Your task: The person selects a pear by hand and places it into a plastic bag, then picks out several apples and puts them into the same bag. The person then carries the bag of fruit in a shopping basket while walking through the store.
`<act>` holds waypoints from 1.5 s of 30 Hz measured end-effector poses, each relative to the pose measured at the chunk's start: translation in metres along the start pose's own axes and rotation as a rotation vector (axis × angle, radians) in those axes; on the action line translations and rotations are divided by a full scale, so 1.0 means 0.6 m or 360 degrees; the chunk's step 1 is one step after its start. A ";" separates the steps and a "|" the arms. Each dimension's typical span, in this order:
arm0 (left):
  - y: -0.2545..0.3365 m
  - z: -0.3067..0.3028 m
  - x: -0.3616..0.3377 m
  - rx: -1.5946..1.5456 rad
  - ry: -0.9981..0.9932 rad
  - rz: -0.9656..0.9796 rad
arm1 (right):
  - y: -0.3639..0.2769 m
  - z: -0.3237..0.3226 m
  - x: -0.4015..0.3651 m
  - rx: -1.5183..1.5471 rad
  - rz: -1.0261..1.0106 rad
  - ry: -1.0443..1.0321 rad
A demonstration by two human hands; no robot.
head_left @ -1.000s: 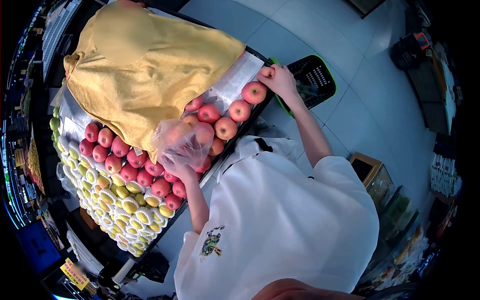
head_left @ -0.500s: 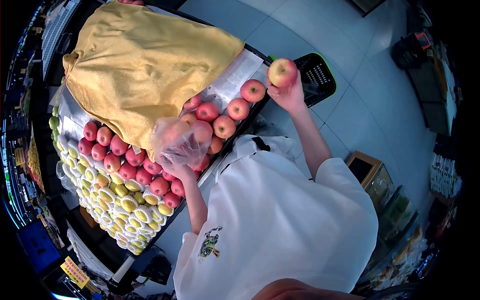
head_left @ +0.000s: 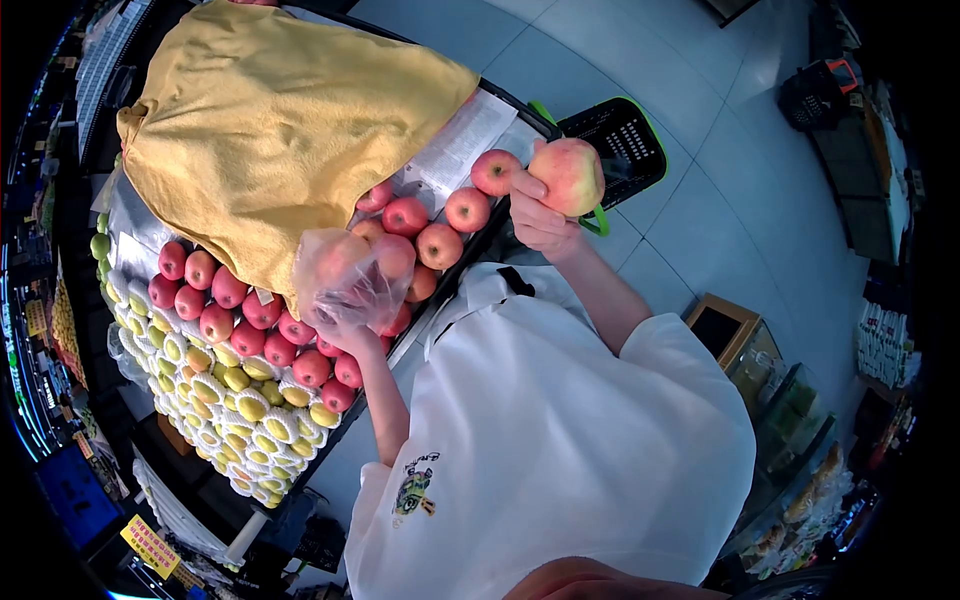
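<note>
In the head view my right hand (head_left: 545, 222) is closed around a large pink-and-yellow apple (head_left: 570, 178), held up beyond the display's edge. My left hand (head_left: 343, 332) grips a thin clear plastic bag (head_left: 350, 285) over the fruit; red apple shapes show through its film, and the fingers are partly hidden by it. Beside the bag sit loose red apples (head_left: 438, 246) on the stand. More red apples (head_left: 230, 288) lie in rows left of my left hand. A yellow cloth (head_left: 290, 130) covers the upper part of the display, close by the bag.
Yellow-green fruit in white foam nets (head_left: 235, 420) fills the lower left of the stand. White paper (head_left: 462, 140) lies near its dark edge. A black basket with green trim (head_left: 640, 140) stands on the tiled floor behind the held apple. A wood-framed case (head_left: 722, 325) is at right.
My right hand has turned, so its fingers now show along the apple's left side, and it has come slightly lower. My left hand keeps the bag in nearly the same place.
</note>
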State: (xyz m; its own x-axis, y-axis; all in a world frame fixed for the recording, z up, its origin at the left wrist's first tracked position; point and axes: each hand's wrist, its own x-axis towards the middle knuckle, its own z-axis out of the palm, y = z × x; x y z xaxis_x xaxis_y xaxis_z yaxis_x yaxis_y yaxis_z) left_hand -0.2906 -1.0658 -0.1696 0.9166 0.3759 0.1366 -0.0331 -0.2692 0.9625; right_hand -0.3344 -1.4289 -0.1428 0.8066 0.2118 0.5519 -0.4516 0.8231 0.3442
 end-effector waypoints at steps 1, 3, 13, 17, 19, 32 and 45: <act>0.001 0.002 -0.002 -0.0012 0.0021 0.0011 | 0.006 0.005 0.007 0.0038 0.0109 -0.0096; 0.004 0.004 -0.004 -0.0019 0.0030 0.0023 | 0.014 0.009 0.007 0.0027 0.0105 -0.0007; -0.025 -0.016 0.001 0.0016 -0.0050 0.0019 | -0.057 0.020 -0.024 -0.0682 -0.0210 0.0355; -0.018 -0.010 -0.009 0.0003 -0.0029 0.0043 | -0.126 0.029 -0.037 -0.1711 -0.0943 0.1575; -0.011 -0.003 -0.013 -0.0038 0.0027 0.0133 | -0.176 0.008 -0.053 -0.2115 -0.0716 0.1644; 0.014 -0.001 -0.023 -0.0077 0.0022 0.0073 | -0.178 -0.059 0.004 -0.4505 0.0167 0.2478; -0.005 -0.007 -0.028 -0.0172 -0.0024 0.0072 | -0.153 -0.074 -0.001 -0.4646 0.0172 0.2455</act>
State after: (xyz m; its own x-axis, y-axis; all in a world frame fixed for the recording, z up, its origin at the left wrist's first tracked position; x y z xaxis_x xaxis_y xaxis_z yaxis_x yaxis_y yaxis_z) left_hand -0.3078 -1.0675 -0.1736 0.9190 0.3521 0.1777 -0.1166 -0.1880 0.9752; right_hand -0.2766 -1.4813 -0.2086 0.8213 -0.5689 0.0413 -0.4728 -0.7194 -0.5089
